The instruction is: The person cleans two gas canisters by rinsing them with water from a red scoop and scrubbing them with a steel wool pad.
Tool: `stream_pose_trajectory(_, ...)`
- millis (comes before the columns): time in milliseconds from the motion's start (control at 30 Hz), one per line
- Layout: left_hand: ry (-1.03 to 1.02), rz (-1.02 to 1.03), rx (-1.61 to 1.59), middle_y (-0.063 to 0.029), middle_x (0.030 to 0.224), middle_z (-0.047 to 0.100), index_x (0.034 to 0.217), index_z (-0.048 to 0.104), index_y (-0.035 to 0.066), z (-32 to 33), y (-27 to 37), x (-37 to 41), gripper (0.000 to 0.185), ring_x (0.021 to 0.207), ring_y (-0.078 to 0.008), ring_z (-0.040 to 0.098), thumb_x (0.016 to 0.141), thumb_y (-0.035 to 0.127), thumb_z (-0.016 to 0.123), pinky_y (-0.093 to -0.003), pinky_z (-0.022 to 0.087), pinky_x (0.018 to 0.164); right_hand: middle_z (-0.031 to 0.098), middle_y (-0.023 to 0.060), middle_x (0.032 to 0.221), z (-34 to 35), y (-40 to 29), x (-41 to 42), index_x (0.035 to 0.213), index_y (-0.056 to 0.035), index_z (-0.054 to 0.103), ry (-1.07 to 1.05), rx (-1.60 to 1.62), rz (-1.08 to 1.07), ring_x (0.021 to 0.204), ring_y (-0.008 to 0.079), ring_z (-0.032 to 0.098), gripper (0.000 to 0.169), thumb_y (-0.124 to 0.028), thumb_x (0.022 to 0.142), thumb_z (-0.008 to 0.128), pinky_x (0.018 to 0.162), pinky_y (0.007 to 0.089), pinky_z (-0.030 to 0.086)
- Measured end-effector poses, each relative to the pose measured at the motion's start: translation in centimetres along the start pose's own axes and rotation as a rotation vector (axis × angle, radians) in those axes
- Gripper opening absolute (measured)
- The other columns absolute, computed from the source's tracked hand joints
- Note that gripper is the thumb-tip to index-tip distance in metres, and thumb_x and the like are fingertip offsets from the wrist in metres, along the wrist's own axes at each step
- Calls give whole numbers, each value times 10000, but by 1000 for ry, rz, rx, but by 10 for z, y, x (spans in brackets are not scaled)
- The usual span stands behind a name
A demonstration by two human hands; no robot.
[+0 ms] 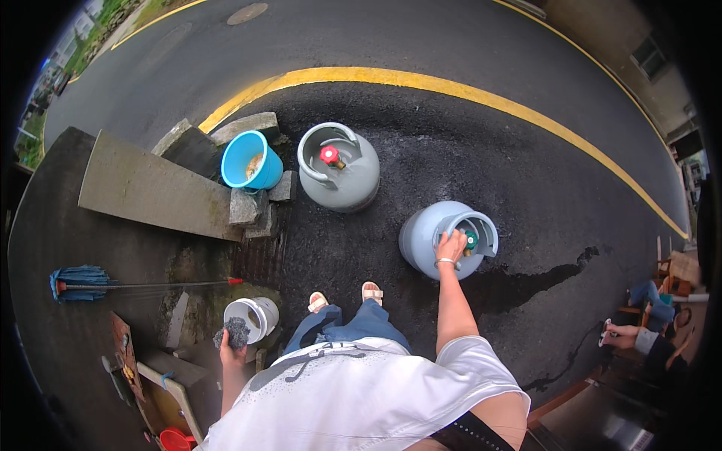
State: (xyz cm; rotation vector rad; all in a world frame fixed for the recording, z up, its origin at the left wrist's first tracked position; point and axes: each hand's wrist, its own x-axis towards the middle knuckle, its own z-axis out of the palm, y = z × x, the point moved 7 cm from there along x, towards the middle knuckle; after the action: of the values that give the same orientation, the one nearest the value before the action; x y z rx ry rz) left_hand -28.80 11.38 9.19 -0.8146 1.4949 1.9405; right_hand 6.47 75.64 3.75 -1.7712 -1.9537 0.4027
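Note:
My right hand [451, 247] grips the collar of a light blue-grey gas cylinder [416, 239], beside its green valve knob [471, 239]. The cylinder leans on wet asphalt. In my left hand [231, 352] is a dark grey scouring pad [234, 332], held next to a white plastic bucket [268, 317]. A second, grey gas cylinder [350, 183] with a red valve knob [329, 154] stands further ahead. To its left a light blue bucket [269, 169], with something yellowish-brown inside, rests by stone blocks.
A stone slab [152, 189] lies at the left, above a blue mop [84, 283] with a long handle. A red plastic scoop [176, 438] is at the lower left. Beyond the cylinders a yellow line [366, 75] curves along the road. People [643, 338] sit at the far right.

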Motion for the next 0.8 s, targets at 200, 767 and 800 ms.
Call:
stream_pose_trajectory(200,83,71,-81,-108,1102,611,1165,529,49,-17,-2,-45,381,985,-256,608,850,247,614,-401,503,861,456,184,1095,0,7,-57,1265,-20,425,85,-129,-17,1052,347,450,561,-103,750,633,885,438,373)
stream_pose_trajectory(767,414,70,-431,-45,1006,633,1117,535,141,-206,-120,-100,401,905,-200,620,774,262,704,-390,512,745,441,227,1090,-23,72,-123,1130,-35,461,276,-407,429,987,381,506,430,-187,751,596,784,446,464)
stream_pose_trajectory(800,424,80,-457,-45,1013,630,1116,537,142,-221,-123,-108,399,907,-199,619,774,262,704,-389,510,747,415,248,1126,-13,84,-141,1121,-40,494,237,-358,547,1003,409,485,406,-163,746,588,798,453,453)
